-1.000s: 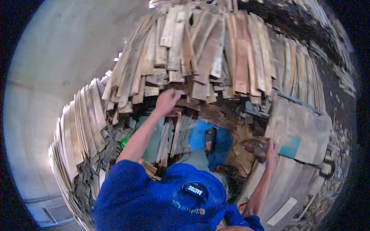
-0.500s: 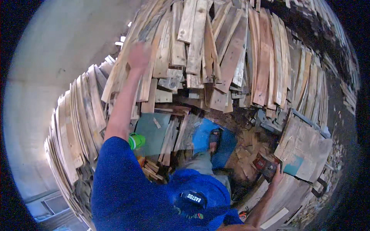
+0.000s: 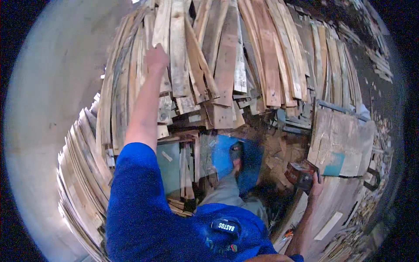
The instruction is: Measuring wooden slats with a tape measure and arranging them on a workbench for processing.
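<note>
My left hand [image 3: 157, 59] is stretched out over a pile of planks, its fingers closed at the near end of a pale plank [image 3: 161, 24]. The back of the hand hides part of that hold. Beside it lies a longer whitish plank [image 3: 178, 56] with dark nail marks. Low on the right, my right hand [image 3: 317, 185] is closed around a dark red and black boxy thing [image 3: 300, 174], perhaps a tool; its exact kind cannot be made out. It is next to a worn wooden board [image 3: 342, 135] with a teal patch.
More planks [image 3: 83, 174] stand stacked along the left. Below the pile are a grey-green panel [image 3: 168, 163] and a blue sheet [image 3: 222, 153], with my foot on the blue. Wood scraps [image 3: 281, 150] litter the ground. A plank-like bench surface [image 3: 327, 209] lies at the lower right.
The view has shifted, and the planks appear further left. My left hand has moved right across the pile to the pale plank's end. My right hand still holds the boxy thing, tilted slightly differently.
</note>
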Demonstrator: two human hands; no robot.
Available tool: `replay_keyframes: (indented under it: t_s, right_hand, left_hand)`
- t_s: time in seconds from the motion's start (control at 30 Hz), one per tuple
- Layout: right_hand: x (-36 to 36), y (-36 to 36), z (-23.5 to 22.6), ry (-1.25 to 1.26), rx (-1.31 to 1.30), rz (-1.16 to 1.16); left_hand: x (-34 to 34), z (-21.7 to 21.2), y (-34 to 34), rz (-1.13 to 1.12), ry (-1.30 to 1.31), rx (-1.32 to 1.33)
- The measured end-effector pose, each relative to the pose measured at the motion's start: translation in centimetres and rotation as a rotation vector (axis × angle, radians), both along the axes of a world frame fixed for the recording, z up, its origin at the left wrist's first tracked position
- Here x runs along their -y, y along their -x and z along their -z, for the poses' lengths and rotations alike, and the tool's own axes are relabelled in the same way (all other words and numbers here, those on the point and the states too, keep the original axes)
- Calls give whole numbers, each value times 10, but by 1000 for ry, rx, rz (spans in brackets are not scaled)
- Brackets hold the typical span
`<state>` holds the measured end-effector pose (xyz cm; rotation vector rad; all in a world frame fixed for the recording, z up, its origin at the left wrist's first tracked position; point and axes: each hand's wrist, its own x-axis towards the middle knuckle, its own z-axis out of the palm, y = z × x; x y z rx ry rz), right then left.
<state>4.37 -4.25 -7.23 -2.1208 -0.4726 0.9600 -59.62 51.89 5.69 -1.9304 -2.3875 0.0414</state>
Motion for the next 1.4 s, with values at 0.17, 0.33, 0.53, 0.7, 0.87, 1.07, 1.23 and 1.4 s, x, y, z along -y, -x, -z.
replay_keyframes:
  t_s: [0.17, 0.33, 0.53, 0.7, 0.87, 1.07, 1.23, 1.4]
  right_hand:
    - [3, -11, 17, 22, 83, -9]
    - [-3, 14, -25, 51, 31, 47]
    - [14, -7, 18, 46, 350, -278]
    - [3, -7, 21, 180, 475, -258]
    - [-34, 43, -74, -24, 491, -103]
    - [-32, 75, -157, -290, 208, -331]
    - [85, 6, -158, -95, 279, 142]
    - [194, -79, -90, -24, 632, 310]
  left_hand:
    - [2, -37, 34, 66, -91, 307]
    - [176, -59, -36, -77, 267, 1636]
    - [290, 51, -121, -442, 577, 1944]
    - [286, 55, -196, -268, 852, 1771]
    - [342, 27, -294, 304, 965, 1793]
    - [475, 42, -409, 792, 972, 1375]
    - [539, -21, -538, 1436, 1310, 366]
    - [552, 24, -581, 1657, 601, 572]
